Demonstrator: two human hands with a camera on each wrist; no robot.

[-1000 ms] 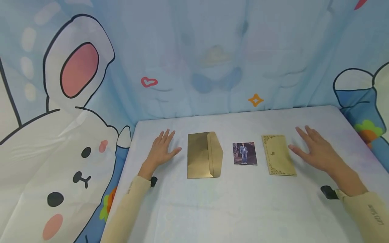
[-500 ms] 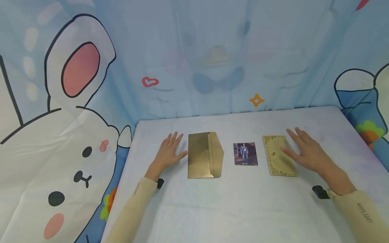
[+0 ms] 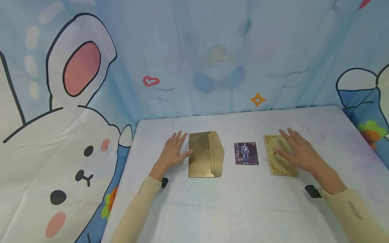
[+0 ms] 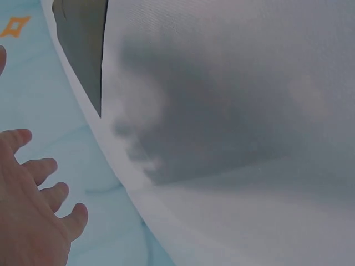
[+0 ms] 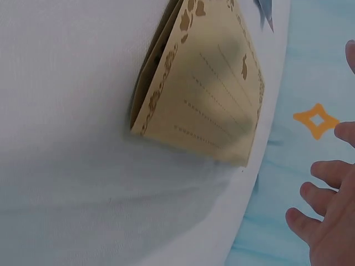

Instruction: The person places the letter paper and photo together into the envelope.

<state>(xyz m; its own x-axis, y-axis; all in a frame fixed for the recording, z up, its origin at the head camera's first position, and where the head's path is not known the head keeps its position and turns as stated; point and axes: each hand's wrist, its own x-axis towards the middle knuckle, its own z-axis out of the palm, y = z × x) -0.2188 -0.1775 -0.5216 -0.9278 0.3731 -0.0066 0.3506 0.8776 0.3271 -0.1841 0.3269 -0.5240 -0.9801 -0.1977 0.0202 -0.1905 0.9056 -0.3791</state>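
A gold envelope [image 3: 200, 155] lies on the table with its flap [image 3: 217, 153] opened out to the right. My left hand [image 3: 173, 153], fingers spread, hovers at its left edge; the thumb tip overlaps that edge in the head view. A small square photo [image 3: 246, 153] of a standing person lies in the middle. Over the right side of a folded cream-gold card [image 3: 282, 165] with a patterned border hangs my right hand [image 3: 297, 152], its fingers apart. In the right wrist view the card [image 5: 216, 94] shows dotted lines and a slightly raised fold. Neither hand holds anything.
A white cloth covers the table [image 3: 231, 209]. Behind it hangs a light blue curtain [image 3: 176, 50] with cartoon prints, a large rabbit [image 3: 85, 175] among them on the left. Small black wrist devices [image 3: 312, 191] sit below the sleeves.
Both hands have moved inward: the left toward the envelope's edge, the right leftward until it overhangs the card. The envelope, photo and card lie where they were.
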